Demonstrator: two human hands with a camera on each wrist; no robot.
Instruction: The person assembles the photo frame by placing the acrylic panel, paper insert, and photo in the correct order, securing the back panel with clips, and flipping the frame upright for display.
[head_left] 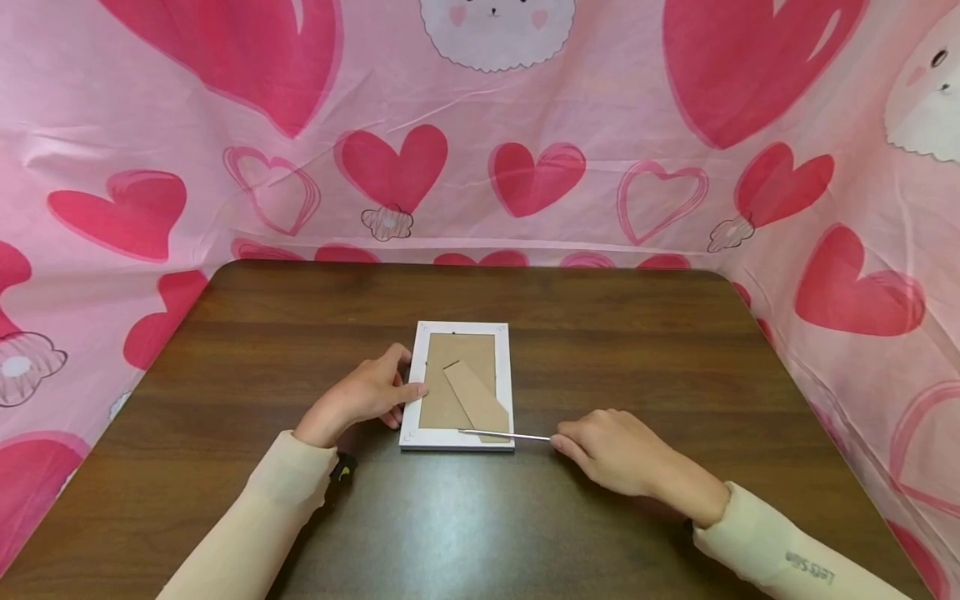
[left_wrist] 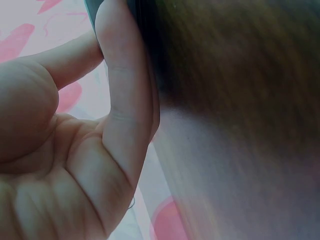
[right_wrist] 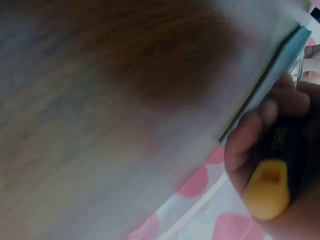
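A white picture frame lies back side up, its brown backing board and slanted stand leg showing. My left hand grips the frame's left side, thumb on the back border and fingers at the outer edge. In my right hand is a screwdriver, whose thin metal shaft crosses the lower end of the stand leg. Its tip sits at the bottom edge of the backing board. The right wrist view shows the screwdriver's black and yellow handle inside the curled fingers.
The frame rests on a dark brown wooden table. Around the table's back and sides hangs a pink cloth printed with hearts. Small dark tabs stand along the backing board's edges.
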